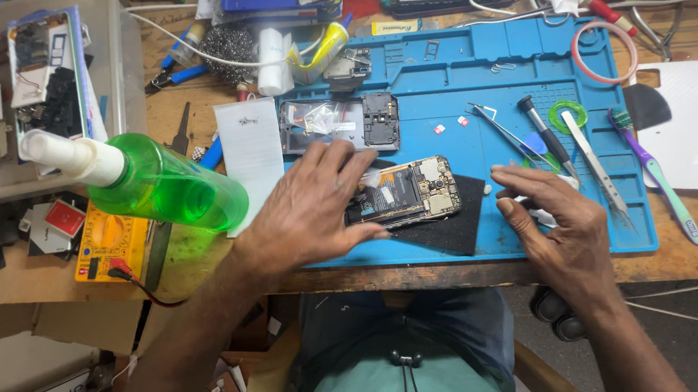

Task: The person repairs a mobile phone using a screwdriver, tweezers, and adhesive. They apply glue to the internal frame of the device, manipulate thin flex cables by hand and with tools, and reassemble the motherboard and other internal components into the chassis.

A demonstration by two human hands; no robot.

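— Where do we have our hands?

— Our left hand [316,206] lies flat, fingers spread, over the left end of the opened phone with its bare circuit board and gold shields [410,192], at the centre of the frame. It presses rather than grips; nothing is closed in it.

— And the phone itself?

— It lies tilted on a small black square pad [452,218], which sits on the blue silicone work mat [453,73].

— Our right hand?

— Our right hand [561,225] rests right of centre on the mat, fingers curled loosely over a small white piece [532,206]; we cannot tell whether it is pinched or only touched.

— What lies around?

— A green translucent spray bottle with a white nozzle [164,185] lies on its side at the left. Above the phone is a dark phone back frame [341,124]. Metal tweezers [597,163] and a purple-handled toothbrush [657,178] lie to the right, well apart from the phone.
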